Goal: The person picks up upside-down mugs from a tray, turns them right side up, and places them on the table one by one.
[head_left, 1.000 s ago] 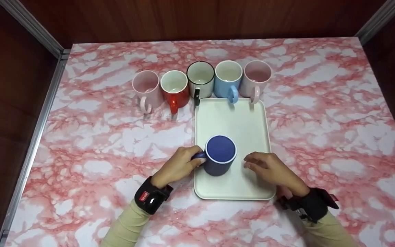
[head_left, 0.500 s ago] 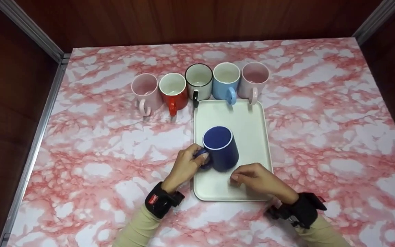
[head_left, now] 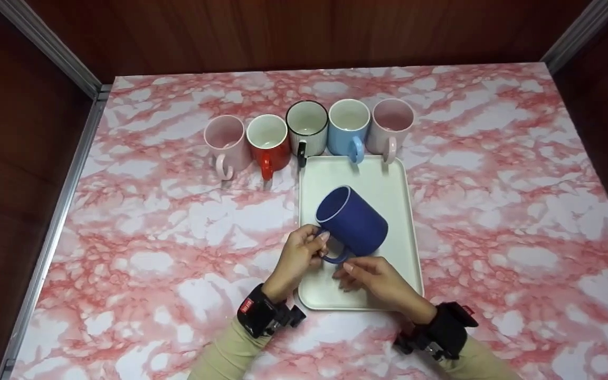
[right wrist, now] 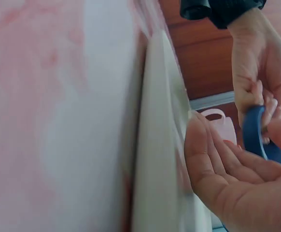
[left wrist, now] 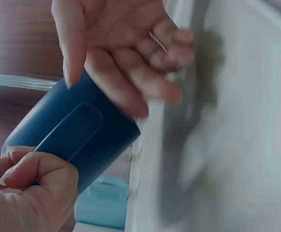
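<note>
A dark blue mug [head_left: 363,226] is held tilted above the cream tray [head_left: 357,171], its mouth facing up and to the left. My left hand [head_left: 294,259] pinches the mug's handle [head_left: 338,258] near the rim; the left wrist view shows the thumb and curled fingers on that handle [left wrist: 75,128]. My right hand [head_left: 386,282] hovers over the tray's near part, close below the mug. Its fingers [right wrist: 217,154] are loosely extended and grip nothing. Whether the right fingertips touch the mug cannot be told.
Behind the tray stands a row of upright mugs: pink [head_left: 233,150], red [head_left: 275,153], white with a black rim [head_left: 312,142], light blue [head_left: 343,140] and another pink [head_left: 383,138]. Some handles overhang the tray's far edge. Dark wooden panels [head_left: 304,34] enclose the marbled table [head_left: 494,211].
The blue mug has gone from bottom-up to tilted, its mouth swinging toward the upper left, with my left hand still on the handle. My right hand has moved left toward the handle.
</note>
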`<state>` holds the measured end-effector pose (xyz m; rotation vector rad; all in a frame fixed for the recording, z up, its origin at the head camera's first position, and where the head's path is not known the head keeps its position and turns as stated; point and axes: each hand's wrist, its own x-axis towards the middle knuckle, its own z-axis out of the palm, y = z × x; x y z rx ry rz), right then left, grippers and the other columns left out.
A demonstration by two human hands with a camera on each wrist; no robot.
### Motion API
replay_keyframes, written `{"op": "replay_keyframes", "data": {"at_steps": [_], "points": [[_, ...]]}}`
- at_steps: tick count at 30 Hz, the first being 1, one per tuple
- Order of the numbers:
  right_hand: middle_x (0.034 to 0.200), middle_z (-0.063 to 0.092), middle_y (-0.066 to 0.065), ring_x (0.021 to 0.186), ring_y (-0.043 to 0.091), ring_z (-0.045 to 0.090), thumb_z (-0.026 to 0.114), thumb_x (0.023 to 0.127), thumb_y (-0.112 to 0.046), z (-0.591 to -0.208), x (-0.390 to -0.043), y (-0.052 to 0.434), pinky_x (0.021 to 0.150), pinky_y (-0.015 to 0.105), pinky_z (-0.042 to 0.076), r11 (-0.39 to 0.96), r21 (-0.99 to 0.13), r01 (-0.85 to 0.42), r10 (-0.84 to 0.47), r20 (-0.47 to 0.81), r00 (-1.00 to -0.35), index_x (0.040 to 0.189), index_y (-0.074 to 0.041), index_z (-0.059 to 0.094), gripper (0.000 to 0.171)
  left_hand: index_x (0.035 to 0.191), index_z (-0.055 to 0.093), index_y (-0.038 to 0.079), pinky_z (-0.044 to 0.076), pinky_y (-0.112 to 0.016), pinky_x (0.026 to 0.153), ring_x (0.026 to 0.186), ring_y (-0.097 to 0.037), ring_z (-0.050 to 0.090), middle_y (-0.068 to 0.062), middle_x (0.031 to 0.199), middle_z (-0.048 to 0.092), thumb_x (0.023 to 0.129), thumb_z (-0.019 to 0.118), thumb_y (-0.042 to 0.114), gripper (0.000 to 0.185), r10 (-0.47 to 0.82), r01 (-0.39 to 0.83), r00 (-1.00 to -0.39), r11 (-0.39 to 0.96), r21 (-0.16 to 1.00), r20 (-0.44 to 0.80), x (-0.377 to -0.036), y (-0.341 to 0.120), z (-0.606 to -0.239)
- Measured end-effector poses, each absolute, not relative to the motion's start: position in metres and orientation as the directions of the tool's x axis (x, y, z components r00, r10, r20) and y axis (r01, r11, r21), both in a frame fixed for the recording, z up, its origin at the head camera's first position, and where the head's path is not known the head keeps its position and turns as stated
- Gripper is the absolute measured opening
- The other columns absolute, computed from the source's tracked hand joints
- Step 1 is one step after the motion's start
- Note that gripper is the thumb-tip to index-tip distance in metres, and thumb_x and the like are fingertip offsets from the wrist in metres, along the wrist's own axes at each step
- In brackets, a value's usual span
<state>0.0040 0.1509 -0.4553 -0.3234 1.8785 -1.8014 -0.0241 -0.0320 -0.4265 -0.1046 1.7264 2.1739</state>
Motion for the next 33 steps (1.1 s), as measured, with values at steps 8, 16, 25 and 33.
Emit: {"op": "replay_keyframes", "data": {"at_steps": [8, 16, 25, 33], "points": [[0.09, 0.061, 0.031, 0.077, 0.027, 0.064, 0.047, 0.096, -0.016, -0.457, 0.01, 0.144, 0.073, 0.041, 0.051, -0.087, -0.965, 0.249, -0.358, -0.203, -0.911, 0.105, 0.022, 0.051, 0.039, 0.075, 0.043, 0.005, 0.027, -0.013, 0.043, 0.058, -0.009, 0.042, -0.003, 0.066, 0.043, 0.093, 0.043, -0.002, 0.019, 0.274, -0.373, -0.922, -0.445, 0.814, -0.273, -0.02, -0.021, -0.429], [0.087, 0.061, 0.028, 0.074, 0.029, 0.062, 0.052, 0.093, -0.008, -0.456, 0.013, 0.139, 0.072, 0.043, 0.051, -0.182, -0.966, 0.184, -0.159, -0.156, -0.975, 0.102, 0.021, 0.055, 0.03, 0.076, 0.047, 0.004, 0.031, -0.015, 0.046, 0.059, -0.009, 0.042, -0.003, 0.067, 0.044, 0.093, 0.042, -0.003, 0.019, 0.292, -0.368, -0.925, -0.517, 0.773, -0.245, -0.018, -0.013, -0.434], [0.087, 0.067, 0.012, 0.073, 0.024, 0.063, 0.055, 0.09, -0.002, -0.459, 0.015, 0.146, 0.068, 0.036, 0.052, -0.15, -0.986, 0.072, -0.086, -0.059, -0.995, 0.099, 0.023, 0.056, 0.026, 0.08, 0.05, 0.003, 0.04, -0.018, 0.053, 0.065, -0.011, 0.048, -0.004, 0.072, 0.05, 0.094, 0.044, 0.0, 0.015, 0.297, -0.379, -0.918, -0.448, 0.81, -0.265, -0.016, -0.008, -0.443], [0.087, 0.065, 0.018, 0.074, 0.023, 0.063, 0.055, 0.088, 0.004, -0.456, 0.013, 0.153, 0.067, 0.037, 0.053, -0.206, -0.978, 0.027, -0.045, -0.018, -0.999, 0.096, 0.026, 0.052, 0.024, 0.085, 0.056, -0.008, 0.039, -0.022, 0.059, 0.065, -0.009, 0.049, -0.001, 0.075, 0.059, 0.092, 0.051, 0.004, 0.015, 0.243, -0.297, -0.941, -0.263, 0.918, -0.235, -0.019, -0.001, -0.451]]}}
